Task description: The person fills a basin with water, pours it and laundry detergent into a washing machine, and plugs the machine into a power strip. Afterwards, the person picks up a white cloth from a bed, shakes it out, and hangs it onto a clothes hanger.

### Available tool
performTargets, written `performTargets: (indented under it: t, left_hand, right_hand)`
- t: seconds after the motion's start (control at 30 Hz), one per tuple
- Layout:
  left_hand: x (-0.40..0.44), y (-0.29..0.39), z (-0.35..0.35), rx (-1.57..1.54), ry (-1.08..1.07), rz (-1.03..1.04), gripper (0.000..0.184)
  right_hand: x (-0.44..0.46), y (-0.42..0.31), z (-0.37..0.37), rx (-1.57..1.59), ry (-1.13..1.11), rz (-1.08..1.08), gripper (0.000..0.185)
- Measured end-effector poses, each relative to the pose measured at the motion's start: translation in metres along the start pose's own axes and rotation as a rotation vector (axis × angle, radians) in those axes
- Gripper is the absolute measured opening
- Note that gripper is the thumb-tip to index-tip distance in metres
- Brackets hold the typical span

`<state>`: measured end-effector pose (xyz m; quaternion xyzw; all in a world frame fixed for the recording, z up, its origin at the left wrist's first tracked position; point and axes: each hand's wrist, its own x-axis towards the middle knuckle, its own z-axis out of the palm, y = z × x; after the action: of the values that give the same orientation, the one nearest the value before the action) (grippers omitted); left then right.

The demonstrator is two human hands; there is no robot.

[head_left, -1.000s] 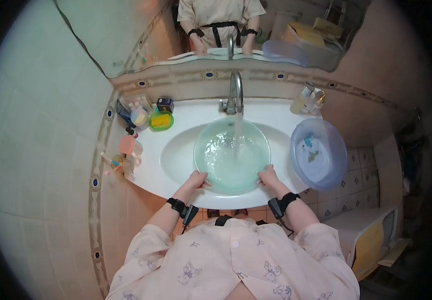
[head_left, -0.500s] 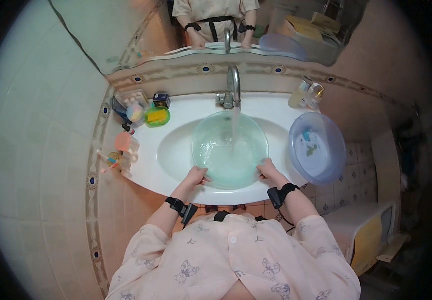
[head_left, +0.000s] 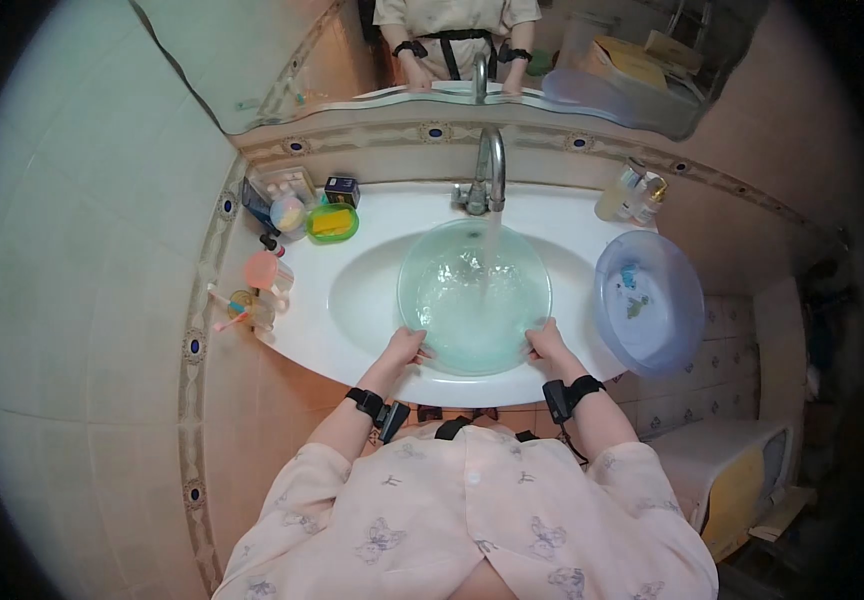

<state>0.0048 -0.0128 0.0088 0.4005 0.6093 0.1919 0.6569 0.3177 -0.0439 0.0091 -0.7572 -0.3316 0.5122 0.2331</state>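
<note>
far left of the white sink counter (head_left: 302,340): toothbrushes (head_left: 230,322), at least 2, leaning in a clear cup (head_left: 261,316). just behind, a pink-topped container (head_left: 263,270). next, a round tub (head_left: 288,213) with a dark blue pack (head_left: 256,205) beside it, labels too small to read. then a green soap dish (head_left: 318,236) with a yellow block (head_left: 331,222) in it (soap or sponge, can't tell), small dark box (head_left: 343,189) just behind.

left hand (head_left: 409,347): fingers curled on the near-left rim of the mint-green basin (head_left: 473,367), gripping it. black strap with a small device (head_left: 389,420) on that wrist.

basin sits in the oval sink recess (head_left: 362,302), center of view, directly under the chrome faucet (head_left: 496,160). faucet running, 1 stream landing in the water, surface rippled. fill level can't be read exactly.

right hand (head_left: 546,344): same grip on the near-right rim, fingers bent around the edge. 2nd strapped device (head_left: 558,399) on that wrist.

right of that: pump bottles (head_left: 644,199) at the back corner. translucent blue basin (head_left: 607,330) near the counter's right end, well apart from the right hand, patterned patches on its bottom.
</note>
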Motion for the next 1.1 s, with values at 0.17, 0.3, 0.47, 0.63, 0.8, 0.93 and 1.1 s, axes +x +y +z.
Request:
performTargets:
  t: [0.17, 0.3, 0.47, 0.63, 0.8, 0.93, 1.1]
  left_hand:
    - [0.031, -0.025, -0.02, -0.116, -0.028, -0.082, 0.026]
    - [0.026, -0.021, -0.015, -0.112, -0.013, -0.069, 0.027]
    - [-0.012, 0.011, 0.007, 0.011, 0.059, 0.028, 0.03]
    - [-0.003, 0.0, -0.002, -0.003, 0.018, -0.011, 0.031]
    - [0.019, -0.02, -0.015, -0.074, 0.015, -0.057, 0.031]
    - [0.014, -0.008, -0.009, -0.039, 0.002, -0.077, 0.031]
    - [-0.003, 0.001, 0.001, 0.01, 0.046, 0.006, 0.029]
  right_hand:
    - [-0.024, -0.012, 0.006, -0.039, 0.064, -0.105, 0.052]
    - [-0.017, -0.005, 0.006, -0.064, 0.079, -0.112, 0.052]
    - [0.004, 0.006, -0.003, -0.087, 0.038, -0.044, 0.05]
    - [-0.004, 0.001, 0.002, -0.056, 0.066, -0.07, 0.049]
    - [-0.018, -0.01, 0.009, -0.05, 0.103, -0.089, 0.051]
    - [-0.013, -0.006, 0.006, -0.086, 0.124, -0.109, 0.051]
    - [-0.003, -0.003, 0.001, -0.091, 0.064, -0.054, 0.054]
